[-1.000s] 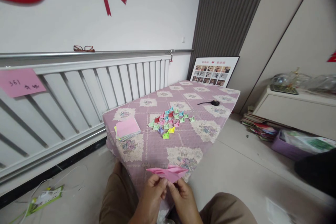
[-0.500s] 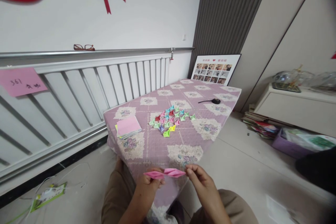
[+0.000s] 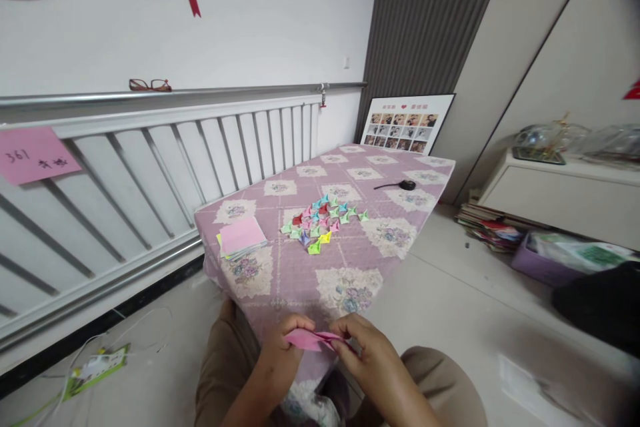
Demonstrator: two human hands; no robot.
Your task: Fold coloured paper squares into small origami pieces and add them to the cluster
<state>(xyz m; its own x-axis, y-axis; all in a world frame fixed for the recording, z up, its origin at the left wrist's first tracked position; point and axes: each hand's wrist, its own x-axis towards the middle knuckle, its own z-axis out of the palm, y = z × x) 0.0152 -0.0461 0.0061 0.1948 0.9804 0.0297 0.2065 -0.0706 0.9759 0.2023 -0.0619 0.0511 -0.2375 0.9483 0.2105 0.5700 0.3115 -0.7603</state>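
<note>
The left hand [image 3: 283,357] reaches in from the lower left, fingers curled over the far edge of the pink folded paper [image 3: 307,340] and pinching its left end. The right hand [image 3: 365,350] angles in from the lower right, thumb and fingers bent and closed on the right end. Both hands are close together, holding the paper between them above the near end of the table [image 3: 295,283], just in front of the knees.

A white wall [image 3: 270,20] meets a dark ribbed panel [image 3: 420,20] — a long white radiator [image 3: 210,153] sits under a pipe [image 3: 240,89]. A low white cabinet [image 3: 565,197] (shiny on top) stands on the pale floor [image 3: 430,307].
</note>
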